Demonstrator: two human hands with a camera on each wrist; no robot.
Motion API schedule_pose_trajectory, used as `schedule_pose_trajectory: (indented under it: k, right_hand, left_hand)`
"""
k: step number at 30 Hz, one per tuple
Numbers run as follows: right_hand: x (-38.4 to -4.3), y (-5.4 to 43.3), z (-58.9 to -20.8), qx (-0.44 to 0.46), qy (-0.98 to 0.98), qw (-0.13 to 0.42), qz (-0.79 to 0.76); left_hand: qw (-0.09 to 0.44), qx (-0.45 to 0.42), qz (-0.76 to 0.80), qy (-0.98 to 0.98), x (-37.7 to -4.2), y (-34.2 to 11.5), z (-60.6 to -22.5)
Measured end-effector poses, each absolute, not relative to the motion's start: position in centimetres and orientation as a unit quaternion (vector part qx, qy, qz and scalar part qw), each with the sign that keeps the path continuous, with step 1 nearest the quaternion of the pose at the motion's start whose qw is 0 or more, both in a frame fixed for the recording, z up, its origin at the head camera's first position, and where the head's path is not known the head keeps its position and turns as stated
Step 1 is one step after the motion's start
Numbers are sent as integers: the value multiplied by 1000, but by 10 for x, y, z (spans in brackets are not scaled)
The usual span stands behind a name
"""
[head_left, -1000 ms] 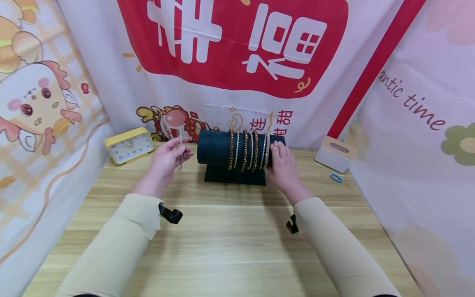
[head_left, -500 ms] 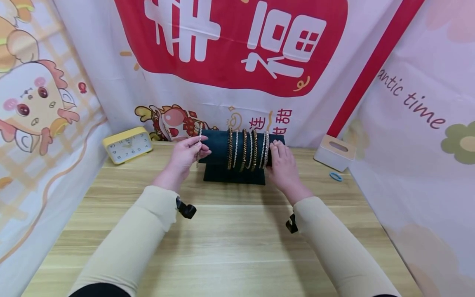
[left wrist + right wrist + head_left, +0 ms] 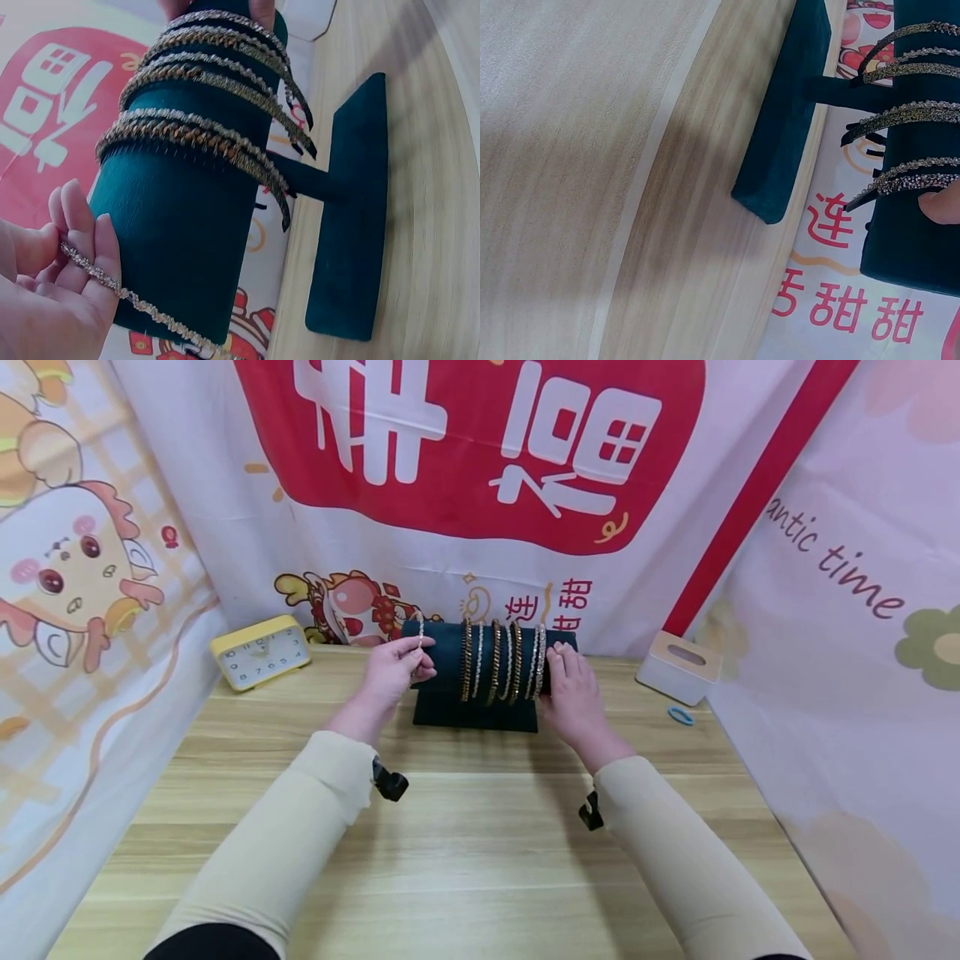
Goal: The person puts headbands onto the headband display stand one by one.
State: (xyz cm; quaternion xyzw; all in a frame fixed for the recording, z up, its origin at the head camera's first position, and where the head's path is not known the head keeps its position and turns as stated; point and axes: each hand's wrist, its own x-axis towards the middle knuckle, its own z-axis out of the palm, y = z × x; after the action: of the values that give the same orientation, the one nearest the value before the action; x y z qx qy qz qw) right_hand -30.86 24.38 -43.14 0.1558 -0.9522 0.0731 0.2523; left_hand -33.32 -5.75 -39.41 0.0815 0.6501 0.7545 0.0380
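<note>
A dark green velvet headband stand (image 3: 444,662) has a horizontal roll on a flat base (image 3: 476,714). Several glittering headbands (image 3: 495,664), gold-brown and silvery, arch over its middle and right part, their dark-tipped ends sticking out below. My left hand (image 3: 390,672) pinches a thin rhinestone headband (image 3: 161,316) between thumb and fingers. That band crosses the roll's left end, apart from the others. My right hand (image 3: 576,697) grips the right end of the roll, its thumb (image 3: 943,205) right beside the outermost silvery band.
A yellow-framed clock (image 3: 261,653) stands at the back left of the wooden table (image 3: 480,843). At the back right are a tissue box (image 3: 678,668) with a wooden lid and a blue ring (image 3: 680,716). Printed cloth (image 3: 465,518) hangs behind and at both sides.
My left hand has moved right with the rhinestone headband, from beside the roll to over its left end. My right hand has stayed on the roll's right end.
</note>
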Motion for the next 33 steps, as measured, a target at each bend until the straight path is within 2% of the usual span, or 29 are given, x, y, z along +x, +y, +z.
schedule_pose_trajectory:
  k: [19, 28, 33]
  right_hand:
    - [-307, 243, -429, 160, -953, 248, 70]
    - [-309, 243, -431, 168, -950, 255, 61]
    - [-310, 244, -432, 165, -950, 258, 67]
  left_hand:
    - [14, 84, 736, 671, -335, -39, -392]
    - [-53, 48, 688, 723, -333, -58, -393]
    - [-52, 62, 678, 730, -329, -63, -393]
